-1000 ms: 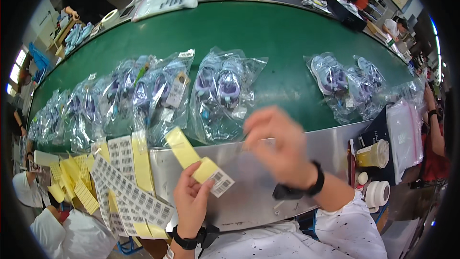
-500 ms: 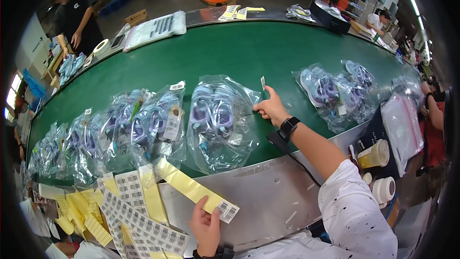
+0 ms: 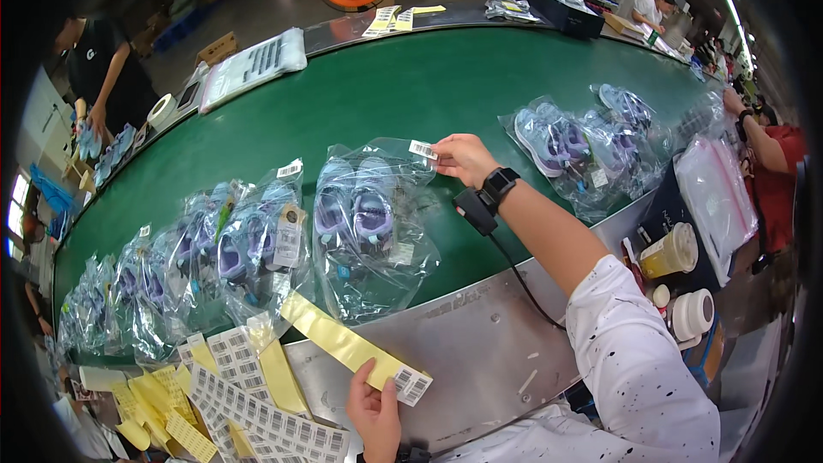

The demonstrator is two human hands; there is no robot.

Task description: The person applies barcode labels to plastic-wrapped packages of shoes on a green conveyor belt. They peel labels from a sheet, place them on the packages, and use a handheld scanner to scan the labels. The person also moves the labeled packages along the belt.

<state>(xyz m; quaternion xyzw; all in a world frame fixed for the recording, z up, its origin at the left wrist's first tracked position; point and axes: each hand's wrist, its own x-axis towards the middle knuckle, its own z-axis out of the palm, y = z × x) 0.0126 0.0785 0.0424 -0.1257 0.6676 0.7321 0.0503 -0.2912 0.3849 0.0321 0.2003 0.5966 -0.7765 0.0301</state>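
My left hand pinches a yellow backing strip near its lower end, where white barcode labels still sit. Over the green belt, my right hand holds a single white barcode label between thumb and fingertips. That label lies at the upper right corner of a clear plastic bag with a pair of light blue and purple shoes inside. To its left, another bagged pair of shoes carries a barcode label at its top corner and a hang tag.
Several bagged shoes line the belt's left side; more bagged shoes lie to the right. Label sheets cover the metal ledge at lower left. A drink cup stands at right. Other people work at the belt's far sides.
My right hand has moved left and up, bringing the label from upright above the belt to flat at the bag's top corner. My left hand keeps its hold on the strip.
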